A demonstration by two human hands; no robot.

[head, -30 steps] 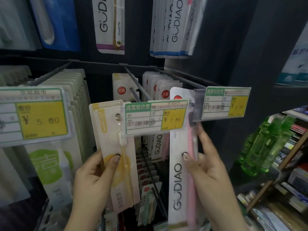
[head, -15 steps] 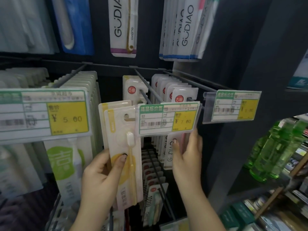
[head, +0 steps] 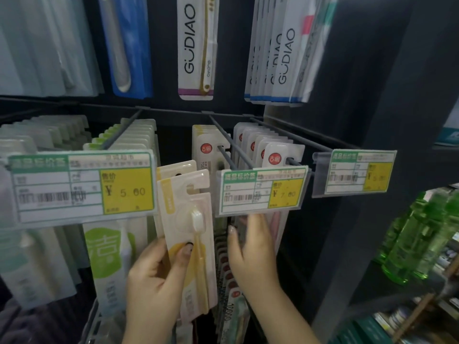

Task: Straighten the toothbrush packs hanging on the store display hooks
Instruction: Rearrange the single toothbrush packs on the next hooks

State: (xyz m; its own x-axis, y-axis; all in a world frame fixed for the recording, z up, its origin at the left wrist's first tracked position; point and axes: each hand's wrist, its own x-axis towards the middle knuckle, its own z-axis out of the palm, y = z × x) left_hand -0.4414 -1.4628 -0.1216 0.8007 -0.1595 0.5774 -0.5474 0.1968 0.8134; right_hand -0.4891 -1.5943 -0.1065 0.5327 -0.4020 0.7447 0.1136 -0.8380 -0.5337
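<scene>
Your left hand [head: 159, 276] holds two yellow toothbrush packs [head: 188, 234] together, low in the middle of the display. The thumb lies over the front of the near pack and the other fingers go behind, so the grip is clamped on the packs. The packs are off the hooks; their hanging slots stand free just left of the middle price tag [head: 262, 191], and they tilt a little to the left at the top.

Your right hand [head: 250, 249] reaches under the middle price tag, to the row of white packs with red dots [head: 275, 157] that hang on the right hook [head: 293, 162]. The fingers are fairly straight and their tips go behind the tag, against the lower part of these packs. I cannot tell if they pinch a pack or only touch it.

A second short row of red-dot packs [head: 206, 147] hangs on the middle hook [head: 224, 155], farther back. On the left, a long row of green packs [head: 109, 247] hangs behind the large price tag [head: 82, 186] with 5.00. Another price tag [head: 355, 172] stands to the right. Above, GUDIAO packs [head: 196, 48] hang on the upper row. Green bottles [head: 417, 239] stand on a shelf at the far right.
</scene>
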